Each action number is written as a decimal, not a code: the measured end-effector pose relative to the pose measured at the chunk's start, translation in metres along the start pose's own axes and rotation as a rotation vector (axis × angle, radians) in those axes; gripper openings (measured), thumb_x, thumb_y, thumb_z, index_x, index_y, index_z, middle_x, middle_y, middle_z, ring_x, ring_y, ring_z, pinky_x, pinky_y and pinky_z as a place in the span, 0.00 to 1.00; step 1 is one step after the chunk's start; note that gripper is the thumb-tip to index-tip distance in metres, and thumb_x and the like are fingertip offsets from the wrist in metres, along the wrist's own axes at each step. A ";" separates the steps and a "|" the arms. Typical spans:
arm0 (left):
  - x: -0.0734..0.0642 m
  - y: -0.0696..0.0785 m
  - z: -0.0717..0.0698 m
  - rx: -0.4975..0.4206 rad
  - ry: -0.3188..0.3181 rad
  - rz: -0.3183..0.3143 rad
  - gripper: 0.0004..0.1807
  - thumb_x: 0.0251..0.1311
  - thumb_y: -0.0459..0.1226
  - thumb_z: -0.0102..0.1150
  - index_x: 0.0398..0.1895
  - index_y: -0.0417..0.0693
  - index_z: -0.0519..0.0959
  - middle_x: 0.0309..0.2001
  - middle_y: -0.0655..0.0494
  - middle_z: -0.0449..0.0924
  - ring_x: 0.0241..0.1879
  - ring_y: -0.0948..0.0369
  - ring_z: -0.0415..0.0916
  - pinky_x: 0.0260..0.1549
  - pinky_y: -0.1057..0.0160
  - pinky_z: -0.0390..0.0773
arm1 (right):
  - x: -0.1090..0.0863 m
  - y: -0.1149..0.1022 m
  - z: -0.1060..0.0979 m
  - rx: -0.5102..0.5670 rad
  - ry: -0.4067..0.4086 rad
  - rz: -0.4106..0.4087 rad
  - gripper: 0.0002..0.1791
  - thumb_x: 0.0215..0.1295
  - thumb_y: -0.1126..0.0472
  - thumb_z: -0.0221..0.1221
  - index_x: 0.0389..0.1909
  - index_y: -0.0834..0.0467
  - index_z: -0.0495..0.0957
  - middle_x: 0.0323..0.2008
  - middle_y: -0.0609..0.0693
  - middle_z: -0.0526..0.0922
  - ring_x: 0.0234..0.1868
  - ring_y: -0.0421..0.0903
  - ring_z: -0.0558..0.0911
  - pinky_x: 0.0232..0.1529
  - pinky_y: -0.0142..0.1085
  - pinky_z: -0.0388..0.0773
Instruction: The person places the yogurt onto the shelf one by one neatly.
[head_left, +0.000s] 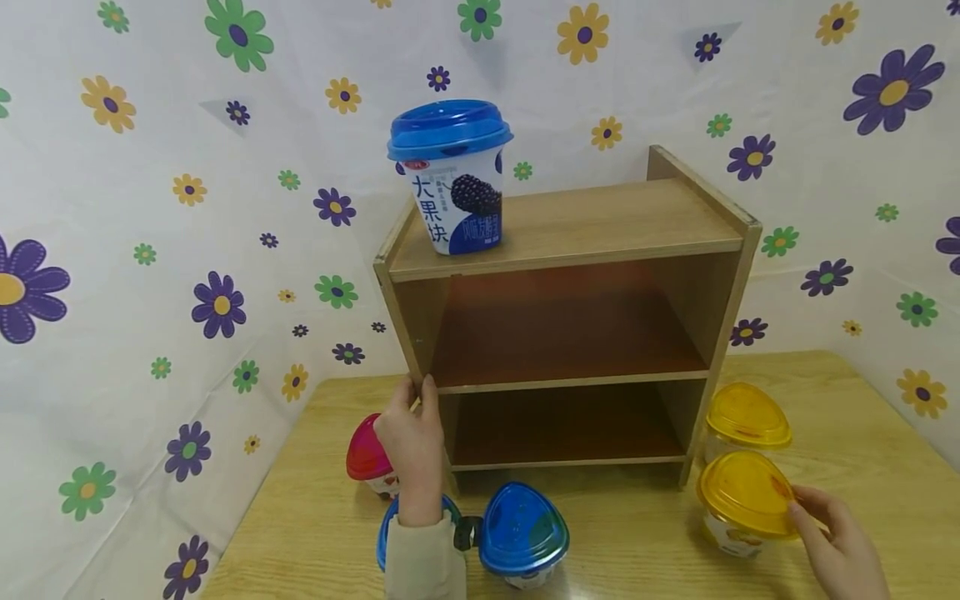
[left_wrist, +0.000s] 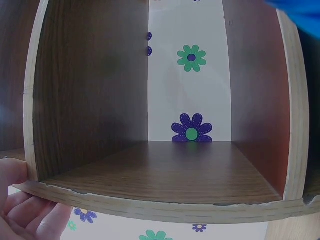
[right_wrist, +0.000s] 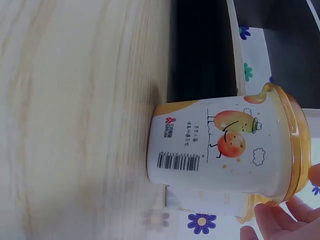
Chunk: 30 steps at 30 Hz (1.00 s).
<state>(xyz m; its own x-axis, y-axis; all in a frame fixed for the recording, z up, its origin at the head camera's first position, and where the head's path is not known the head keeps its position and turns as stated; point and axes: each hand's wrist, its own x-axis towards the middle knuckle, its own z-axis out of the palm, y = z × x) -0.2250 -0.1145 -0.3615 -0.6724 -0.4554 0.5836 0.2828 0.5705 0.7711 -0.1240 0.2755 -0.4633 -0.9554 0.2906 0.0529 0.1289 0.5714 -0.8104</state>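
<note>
**A:** We see our left hand (head_left: 411, 433) wrapped around the left upright of the wooden shelf unit (head_left: 570, 225), thumb on the front edge and fingers behind it. It looks like a steadying hold, since a blue-lidded cup (head_left: 452, 177) stands on the top board at about ten o'clock.

**B:** And our right hand (head_left: 840, 546), at four o'clock, has its fingertips against the lid rim of the nearer yellow-lidded cup (head_left: 742, 504). The fingers are curling in on it, though the cup stands on the table (head_left: 637, 542), not lifted.

**A:** The wrist view shows that cup (right_wrist: 225, 147) sealed, fruit printed on its side. A second yellow-lidded cup (head_left: 746, 421) sits just behind it, beside the shelf's right wall.

**B:** What do the shelves hold?

**A:** Nothing, in the two lower bays. At six o'clock two blue-lidded cups (head_left: 522, 533) wait on the table, one partly behind our sleeve, and a red-lidded cup (head_left: 367, 458) sits at seven. All lids are on, so we cannot see the contents.
</note>
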 end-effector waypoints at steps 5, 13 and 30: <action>0.001 -0.001 0.000 -0.002 0.005 0.004 0.11 0.56 0.33 0.56 0.39 0.35 0.78 0.39 0.43 0.79 0.38 0.50 0.78 0.31 0.58 0.78 | 0.005 0.001 -0.002 -0.046 -0.031 -0.025 0.27 0.70 0.53 0.34 0.56 0.73 0.58 0.51 0.71 0.65 0.46 0.53 0.69 0.30 0.21 0.68; 0.002 -0.003 0.002 -0.001 0.017 0.016 0.10 0.55 0.33 0.57 0.37 0.34 0.79 0.38 0.42 0.80 0.37 0.50 0.78 0.30 0.57 0.79 | 0.006 -0.004 0.002 0.028 -0.019 -0.004 0.32 0.69 0.52 0.35 0.59 0.78 0.48 0.55 0.77 0.54 0.51 0.70 0.60 0.42 0.60 0.64; 0.000 -0.002 0.001 -0.011 -0.001 0.000 0.10 0.56 0.34 0.56 0.38 0.35 0.78 0.39 0.44 0.80 0.39 0.50 0.78 0.32 0.57 0.78 | 0.003 -0.003 0.004 0.046 0.018 0.019 0.29 0.68 0.54 0.40 0.56 0.77 0.53 0.52 0.74 0.57 0.47 0.66 0.63 0.27 0.24 0.66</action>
<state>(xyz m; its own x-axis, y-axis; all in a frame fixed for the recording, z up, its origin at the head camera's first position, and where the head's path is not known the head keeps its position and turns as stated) -0.2264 -0.1147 -0.3629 -0.6729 -0.4547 0.5835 0.2904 0.5631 0.7737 -0.1281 0.2721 -0.4632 -0.9479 0.3149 0.0477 0.1340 0.5301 -0.8373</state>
